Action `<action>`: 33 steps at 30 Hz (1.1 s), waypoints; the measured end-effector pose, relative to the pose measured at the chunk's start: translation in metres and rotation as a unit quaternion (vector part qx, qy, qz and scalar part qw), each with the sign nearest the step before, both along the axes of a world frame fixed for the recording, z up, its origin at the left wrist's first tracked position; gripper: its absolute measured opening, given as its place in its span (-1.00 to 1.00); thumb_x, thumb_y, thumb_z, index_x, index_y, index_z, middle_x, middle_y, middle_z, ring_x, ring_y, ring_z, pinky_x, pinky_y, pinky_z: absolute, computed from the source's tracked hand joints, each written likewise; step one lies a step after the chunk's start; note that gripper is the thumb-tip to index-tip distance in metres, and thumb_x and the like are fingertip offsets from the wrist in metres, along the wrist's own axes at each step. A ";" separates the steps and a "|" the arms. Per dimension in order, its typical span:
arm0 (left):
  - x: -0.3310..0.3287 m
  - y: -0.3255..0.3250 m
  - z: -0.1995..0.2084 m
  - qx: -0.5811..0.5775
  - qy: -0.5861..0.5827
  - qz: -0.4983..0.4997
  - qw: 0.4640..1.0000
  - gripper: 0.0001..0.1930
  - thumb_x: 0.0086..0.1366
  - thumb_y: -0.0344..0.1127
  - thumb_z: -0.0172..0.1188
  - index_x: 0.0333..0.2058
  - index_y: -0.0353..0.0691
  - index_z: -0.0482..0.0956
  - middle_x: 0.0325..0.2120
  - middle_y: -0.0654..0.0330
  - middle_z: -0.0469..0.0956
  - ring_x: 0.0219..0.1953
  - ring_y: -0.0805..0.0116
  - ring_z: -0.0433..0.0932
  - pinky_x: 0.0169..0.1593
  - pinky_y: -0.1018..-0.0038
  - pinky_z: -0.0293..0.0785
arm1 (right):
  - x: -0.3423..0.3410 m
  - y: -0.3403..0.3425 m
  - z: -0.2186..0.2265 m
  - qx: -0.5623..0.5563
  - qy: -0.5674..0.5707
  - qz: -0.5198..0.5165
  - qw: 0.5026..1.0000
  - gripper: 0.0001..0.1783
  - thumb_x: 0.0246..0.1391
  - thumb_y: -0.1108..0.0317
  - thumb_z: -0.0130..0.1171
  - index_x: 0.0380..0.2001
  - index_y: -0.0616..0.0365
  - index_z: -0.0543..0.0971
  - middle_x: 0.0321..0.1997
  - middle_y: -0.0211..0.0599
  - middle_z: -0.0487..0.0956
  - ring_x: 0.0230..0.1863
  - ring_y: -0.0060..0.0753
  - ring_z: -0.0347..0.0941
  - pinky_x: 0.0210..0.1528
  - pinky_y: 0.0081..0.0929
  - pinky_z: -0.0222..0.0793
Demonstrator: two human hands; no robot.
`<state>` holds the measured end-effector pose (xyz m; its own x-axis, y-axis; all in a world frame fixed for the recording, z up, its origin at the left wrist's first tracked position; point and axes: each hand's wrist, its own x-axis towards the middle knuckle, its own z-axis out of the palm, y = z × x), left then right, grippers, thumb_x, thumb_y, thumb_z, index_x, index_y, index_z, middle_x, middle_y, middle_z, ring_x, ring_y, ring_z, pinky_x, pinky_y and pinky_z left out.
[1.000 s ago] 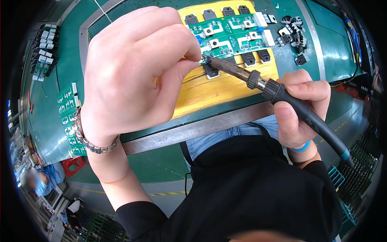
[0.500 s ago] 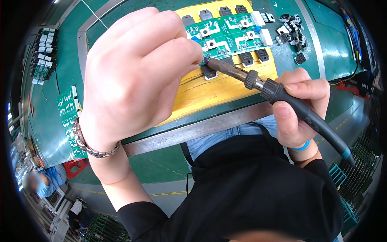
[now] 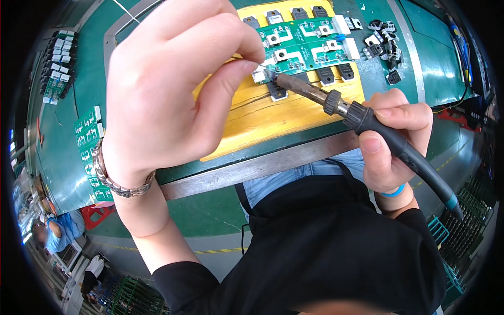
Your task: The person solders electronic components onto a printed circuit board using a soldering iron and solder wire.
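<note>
My right hand grips a soldering iron by its black handle. The iron slants up to the left, and its tip is at the near left edge of a green circuit board. My left hand hovers over the left side of the board, thumb and forefinger pinched close to the iron's tip. Whatever lies in that pinch is too small to make out. Beneath the board is a yellow block, with black flat components along both its long sides. White connectors stand at the board's right end.
Loose black and white parts lie heaped to the right. At the far left are stacked boards with white connectors, and a green panel of boards lies nearer. A metal edge borders the bench. Another person is at lower left.
My left hand has shifted slightly left, its thumb now showing below the forefinger. A white connector at the board's near left corner has come into view. The iron's tip stays at the same board edge.
</note>
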<state>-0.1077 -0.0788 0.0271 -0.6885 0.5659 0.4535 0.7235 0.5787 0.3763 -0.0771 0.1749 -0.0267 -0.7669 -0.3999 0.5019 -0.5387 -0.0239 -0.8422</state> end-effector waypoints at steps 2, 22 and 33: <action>0.001 -0.001 -0.003 -0.012 -0.021 -0.014 1.000 -0.87 -0.04 -0.65 0.16 -0.47 -0.32 0.55 -0.50 0.19 0.46 -0.51 0.44 0.41 -0.47 0.61 0.26 | 0.003 0.001 0.002 -0.020 -0.040 -0.016 0.999 -0.57 -0.09 0.59 0.26 -0.18 0.22 0.28 -0.43 -0.21 0.43 -0.48 -0.56 0.34 -0.40 -0.64 0.27; -0.002 -0.001 -0.004 -0.017 0.016 0.007 1.000 -0.87 0.05 -0.66 0.15 -0.41 -0.31 0.54 -0.50 0.22 0.48 -0.48 0.49 0.44 -0.46 0.64 0.30 | 0.000 0.008 0.003 0.004 0.002 -0.023 1.000 -0.57 -0.07 0.54 0.26 -0.17 0.20 0.27 -0.38 -0.19 0.42 -0.48 -0.54 0.34 -0.40 -0.62 0.26; -0.014 -0.021 -0.030 0.103 -0.062 0.189 0.975 -0.76 0.21 -0.57 -0.09 -0.30 -0.25 0.57 -0.48 0.17 0.53 -0.40 0.33 0.51 -0.27 0.49 0.42 | 0.002 0.027 0.005 0.062 0.136 -0.237 0.960 -0.69 0.08 0.53 0.17 -0.09 0.24 0.40 -0.30 -0.25 0.46 -0.38 -0.56 0.36 -0.29 -0.63 0.31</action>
<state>-0.1212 -0.0997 -0.0030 -0.8868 0.1665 0.4312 0.4148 0.6981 0.5836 -0.0750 0.2018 -0.0216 -0.7253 -0.1078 0.6799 -0.6641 0.3697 -0.6498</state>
